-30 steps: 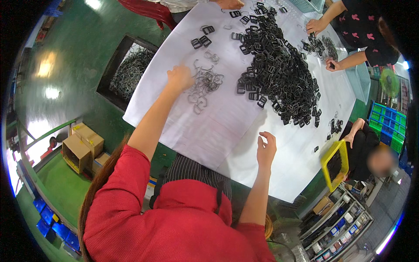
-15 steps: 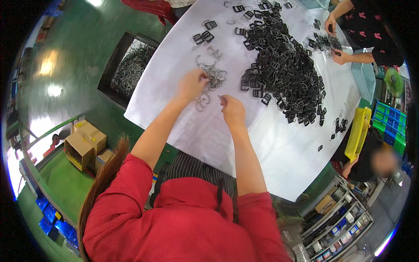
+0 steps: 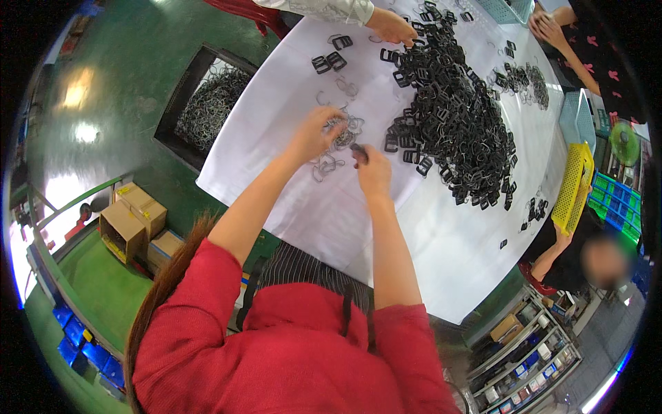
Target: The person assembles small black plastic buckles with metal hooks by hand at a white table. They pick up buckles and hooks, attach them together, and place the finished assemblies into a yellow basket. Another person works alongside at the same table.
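My left hand (image 3: 314, 138) is over a small heap of thin metal wire rings (image 3: 350, 131) on the white table, its fingers curved with a gap between them. I cannot make out anything held in it. Just right of the heap, my right hand (image 3: 374, 172) pinches a small black buckle (image 3: 358, 152) between thumb and fingers. More wire rings (image 3: 324, 165) lie loose below the left hand. To the right spreads a large pile of black buckles (image 3: 448, 110). A few black buckles (image 3: 329, 62) lie apart, beyond my left hand.
On the floor at left stands a dark bin (image 3: 169, 127) full of metal rings. A co-worker's hand (image 3: 393, 27) reaches to the pile's far end. Another person's hands (image 3: 548, 31) are at far right. Someone at right holds a yellow basket (image 3: 572, 190). Cardboard boxes (image 3: 134, 217) stand at left.
A dark buckle now shows in my right hand, where a thin wire end showed before. My left hand has shifted slightly right. A co-worker's arm has come in at the top.
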The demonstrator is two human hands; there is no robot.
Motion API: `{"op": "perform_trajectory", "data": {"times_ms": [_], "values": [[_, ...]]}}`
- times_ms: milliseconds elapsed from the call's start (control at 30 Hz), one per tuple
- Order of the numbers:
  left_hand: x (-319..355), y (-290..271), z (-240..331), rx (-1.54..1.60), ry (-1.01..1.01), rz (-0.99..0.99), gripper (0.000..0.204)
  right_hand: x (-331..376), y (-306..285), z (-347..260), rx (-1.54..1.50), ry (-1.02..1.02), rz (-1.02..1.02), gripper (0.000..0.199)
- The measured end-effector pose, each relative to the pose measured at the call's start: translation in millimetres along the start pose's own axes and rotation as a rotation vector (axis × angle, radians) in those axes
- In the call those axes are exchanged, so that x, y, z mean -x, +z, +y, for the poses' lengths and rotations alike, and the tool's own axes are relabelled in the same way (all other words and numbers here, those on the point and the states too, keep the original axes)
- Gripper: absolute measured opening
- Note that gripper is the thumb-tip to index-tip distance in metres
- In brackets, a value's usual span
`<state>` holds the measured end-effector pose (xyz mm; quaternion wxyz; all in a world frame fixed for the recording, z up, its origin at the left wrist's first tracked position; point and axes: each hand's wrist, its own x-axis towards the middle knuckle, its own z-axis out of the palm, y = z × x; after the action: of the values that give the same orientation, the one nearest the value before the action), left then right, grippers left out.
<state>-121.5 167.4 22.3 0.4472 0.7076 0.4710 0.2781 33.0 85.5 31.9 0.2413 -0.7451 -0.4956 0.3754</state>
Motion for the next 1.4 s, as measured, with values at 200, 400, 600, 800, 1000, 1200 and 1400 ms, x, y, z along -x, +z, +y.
{"op": "perform_trajectory", "data": {"times_ms": [200, 400, 600, 800, 1000, 1200, 1400], "values": [[-71, 3, -61, -0.518, 0.423, -0.051, 0.039, 28, -33, 35, -0.092, 0.146, -0.024, 0.018], [-28, 21, -62, -0.422, 0.65, -0.582, 0.045, 66, -52, 55, -0.172, 0.267, -0.003, 0.02], [62, 22, -23, -0.51, 0.729, -0.603, 0.045, 101, -56, 73, -0.203, 0.321, 0.036, 0.02], [78, 53, -31, -0.772, 0.535, -0.368, 0.05, 115, -52, 61, -0.142, 0.297, 0.016, 0.02], [65, 17, -56, -0.801, 0.278, -0.045, 0.043, 125, -46, 49, -0.083, 0.276, -0.027, 0.022], [63, -78, -113, -0.974, 0.103, 0.122, 0.045, 142, -42, 57, -0.026, 0.279, -0.07, 0.022], [47, -165, -144, -1.294, -0.182, 0.127, 0.045, 151, -44, 57, -0.028, 0.263, -0.078, 0.021]]}}
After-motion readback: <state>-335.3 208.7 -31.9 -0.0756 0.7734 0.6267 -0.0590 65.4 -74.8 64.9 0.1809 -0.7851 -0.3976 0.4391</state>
